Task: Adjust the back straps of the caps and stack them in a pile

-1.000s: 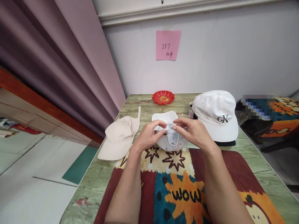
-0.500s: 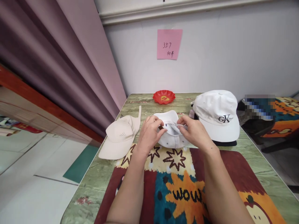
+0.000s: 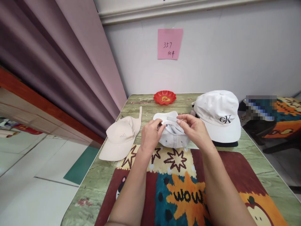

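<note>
A white baseball cap lies on the table with its back toward me and its brim pointing away. My left hand is closed, thumb and fingertips pinching the left side of the cap's back opening. Between the thumb and fingers of my right hand is the cap's loose pale strap, its free end pointing left across the opening. A beige cap with an undone strap sits to the left. On the right stands a white cap with black "CK" lettering, stacked over a dark cap.
A red scalloped dish stands at the table's back edge. A colourful mat covers the near part of the wood-patterned table. A pink note is on the wall behind. A curtain hangs at left.
The strap has come up into view, stretched out leftward from my right hand. Both hands have shifted slightly on the cap, which has tilted a little. The other caps stay put.
</note>
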The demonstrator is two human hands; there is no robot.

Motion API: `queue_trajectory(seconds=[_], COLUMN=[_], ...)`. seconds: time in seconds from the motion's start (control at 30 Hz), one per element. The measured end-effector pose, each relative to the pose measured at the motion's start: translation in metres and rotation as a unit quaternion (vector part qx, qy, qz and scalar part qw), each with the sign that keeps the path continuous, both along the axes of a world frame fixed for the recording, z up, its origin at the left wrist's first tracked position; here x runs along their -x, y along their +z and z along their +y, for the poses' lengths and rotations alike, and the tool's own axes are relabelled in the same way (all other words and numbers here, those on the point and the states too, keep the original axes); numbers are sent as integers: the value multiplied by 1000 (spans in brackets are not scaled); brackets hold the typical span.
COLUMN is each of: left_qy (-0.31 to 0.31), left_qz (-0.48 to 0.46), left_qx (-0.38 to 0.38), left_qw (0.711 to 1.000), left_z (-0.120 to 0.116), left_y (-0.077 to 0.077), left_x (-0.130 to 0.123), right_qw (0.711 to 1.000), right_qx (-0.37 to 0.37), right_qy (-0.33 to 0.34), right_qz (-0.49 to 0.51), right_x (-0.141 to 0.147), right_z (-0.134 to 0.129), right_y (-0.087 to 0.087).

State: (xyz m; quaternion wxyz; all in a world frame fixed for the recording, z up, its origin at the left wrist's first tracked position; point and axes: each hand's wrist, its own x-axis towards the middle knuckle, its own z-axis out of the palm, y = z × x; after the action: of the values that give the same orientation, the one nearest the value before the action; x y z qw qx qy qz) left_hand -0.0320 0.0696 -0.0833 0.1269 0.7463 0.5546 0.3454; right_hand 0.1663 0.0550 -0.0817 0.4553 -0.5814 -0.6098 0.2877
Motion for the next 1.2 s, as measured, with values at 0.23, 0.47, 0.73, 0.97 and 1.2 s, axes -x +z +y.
queue_trajectory(seconds=[0.23,0.47,0.73,0.97,1.2], left_qy=[9,8,-25,-7,-51], left_qz=[-352,-500,-551,-512,-536], left_qx=[152,203,263,247,287], left_qw=[924,842,792,822,793], left_z=[4,6,5,8,9], left_y=[-8,-13,-10,-18,-15], left_x=[-8,-13,-10,-11,-4], right_qw=[999,995,999,997,990], right_qx=[13,16,12,30,45], right_qy=[-19,17,-8,-23,-12], right_qz=[24,98,-36,-71,-135], right_x=[-1,3,10,11,12], right_z=[-3,-5,-1,0,0], right_y=[3,7,3,0,2])
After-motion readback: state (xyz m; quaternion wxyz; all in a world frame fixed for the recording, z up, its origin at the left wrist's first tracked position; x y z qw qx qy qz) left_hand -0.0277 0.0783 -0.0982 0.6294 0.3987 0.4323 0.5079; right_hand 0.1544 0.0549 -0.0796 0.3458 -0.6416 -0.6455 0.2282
